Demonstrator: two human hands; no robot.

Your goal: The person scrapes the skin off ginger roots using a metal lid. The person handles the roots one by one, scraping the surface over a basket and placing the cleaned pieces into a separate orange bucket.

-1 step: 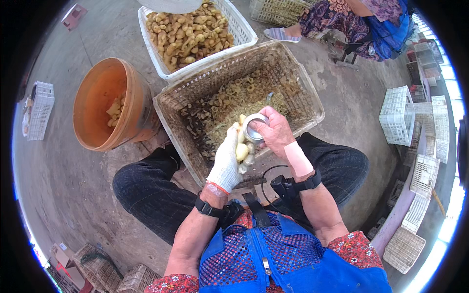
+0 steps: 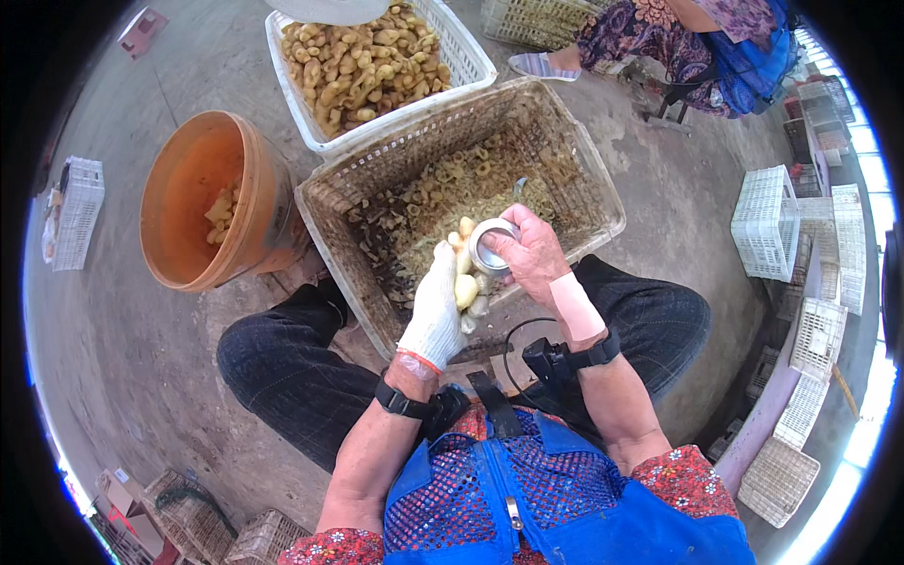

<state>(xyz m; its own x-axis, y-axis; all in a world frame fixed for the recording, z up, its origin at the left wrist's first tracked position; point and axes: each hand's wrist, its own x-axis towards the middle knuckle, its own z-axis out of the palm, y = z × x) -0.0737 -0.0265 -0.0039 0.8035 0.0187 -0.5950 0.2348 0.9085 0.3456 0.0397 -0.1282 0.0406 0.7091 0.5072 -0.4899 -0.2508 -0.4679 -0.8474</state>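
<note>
Ginger (image 2: pixel 466 291) above soiled crate (image 2: pixel 586 160), orange bucket (image 2: pixel 268 188) leftward, white basket (image 2: pixel 468 61) beyond.

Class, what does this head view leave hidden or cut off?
Head view:
Held root: partly hidden by the left hand.
Metal ring: partly hidden by the right hand.
Pieces in bucket: partly hidden by its wall.
White crate: far end cut off by the top edge.
Co-worker: head cut off, top edge.
</note>
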